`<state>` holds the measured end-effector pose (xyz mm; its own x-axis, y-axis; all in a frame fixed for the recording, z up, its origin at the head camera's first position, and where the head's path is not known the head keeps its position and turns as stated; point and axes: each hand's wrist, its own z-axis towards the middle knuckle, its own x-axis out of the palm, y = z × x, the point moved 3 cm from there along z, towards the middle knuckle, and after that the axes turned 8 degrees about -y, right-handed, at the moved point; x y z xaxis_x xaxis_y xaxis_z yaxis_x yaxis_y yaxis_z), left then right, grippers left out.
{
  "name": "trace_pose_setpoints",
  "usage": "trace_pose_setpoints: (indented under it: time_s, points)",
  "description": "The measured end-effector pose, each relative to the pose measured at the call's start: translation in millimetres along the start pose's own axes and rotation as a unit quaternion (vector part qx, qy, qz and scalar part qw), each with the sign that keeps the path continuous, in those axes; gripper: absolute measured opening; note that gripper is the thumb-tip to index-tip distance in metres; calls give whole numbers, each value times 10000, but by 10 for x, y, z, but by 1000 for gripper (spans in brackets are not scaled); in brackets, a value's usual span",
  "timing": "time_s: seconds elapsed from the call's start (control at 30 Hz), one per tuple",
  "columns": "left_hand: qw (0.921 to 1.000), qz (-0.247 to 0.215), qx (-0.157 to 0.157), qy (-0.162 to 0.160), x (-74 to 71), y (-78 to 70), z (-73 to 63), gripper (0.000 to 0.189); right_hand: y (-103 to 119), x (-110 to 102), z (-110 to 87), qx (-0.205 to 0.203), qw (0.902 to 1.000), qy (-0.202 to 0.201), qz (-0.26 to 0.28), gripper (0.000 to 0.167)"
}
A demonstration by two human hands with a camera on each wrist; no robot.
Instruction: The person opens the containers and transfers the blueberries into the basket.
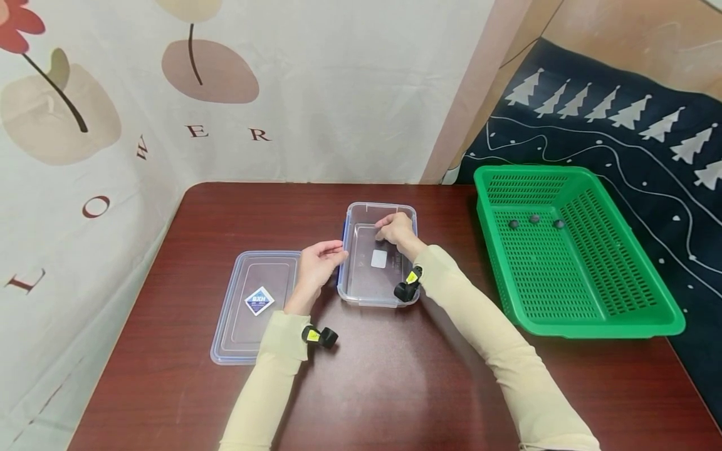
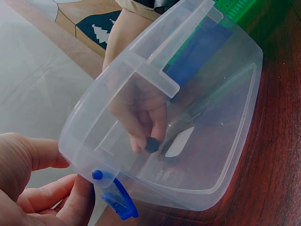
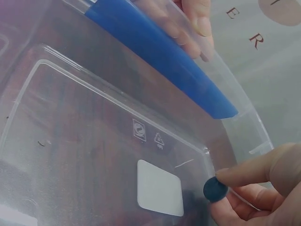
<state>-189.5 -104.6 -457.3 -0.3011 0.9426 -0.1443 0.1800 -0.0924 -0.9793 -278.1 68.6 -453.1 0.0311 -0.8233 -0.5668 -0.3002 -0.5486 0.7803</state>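
Note:
Over the inside of a clear plastic box (image 1: 369,291), my right hand (image 1: 397,230) pinches a small dark round ball (image 3: 215,189) between thumb and fingers. The ball also shows through the box wall in the left wrist view, near a white label (image 2: 180,142) on the box floor. At the box's left side, my left hand (image 1: 320,266) holds the wall at the rim, beside the blue latch (image 3: 164,59). Its fingers show through the clear wall in the right wrist view. The box stands uncovered on the table.
A clear lid (image 1: 234,338) with a diamond sticker lies flat at the left, partly behind my left hand. On the right stands a green perforated basket (image 1: 598,329) with three small dark balls (image 1: 534,218) inside. A patterned curtain (image 1: 338,94) hangs behind the table (image 1: 383,376).

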Motion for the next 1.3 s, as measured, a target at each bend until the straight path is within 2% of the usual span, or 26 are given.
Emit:
trace_pose_setpoints:
  time_s: [0.2,0.47,0.77,1.0,1.07,1.13,1.23,1.3]
  points:
    - [9999,79,-63,5,-5,3,-6,27,78,-78,-48,-129,9984,139,534,27]
    - [10000,27,-43,-8,-10,8,-15,28,218,-405,-114,-315,9959,142,841,31]
    - [9999,94,-87,-24,-9,12,-14,28,267,-1060,-188,-473,9939,-179,984,29]
    - [9999,101,-84,25,-3,4,-7,27,125,-1605,-283,-564,9894,-425,1266,33]
    - [9999,112,-101,33,-2,2,-4,27,67,-1738,-322,-605,9868,-420,1440,33]
    - [9999,119,-114,36,-1,0,-3,27,2,-1855,-353,-649,9805,-419,1807,24]
    - [9998,127,-112,39,1,2,4,27,-93,-2000,-399,-698,9662,-446,2440,17]
    - [9999,128,-82,30,1,1,4,27,-156,-2079,-420,-782,9533,-470,2879,23]
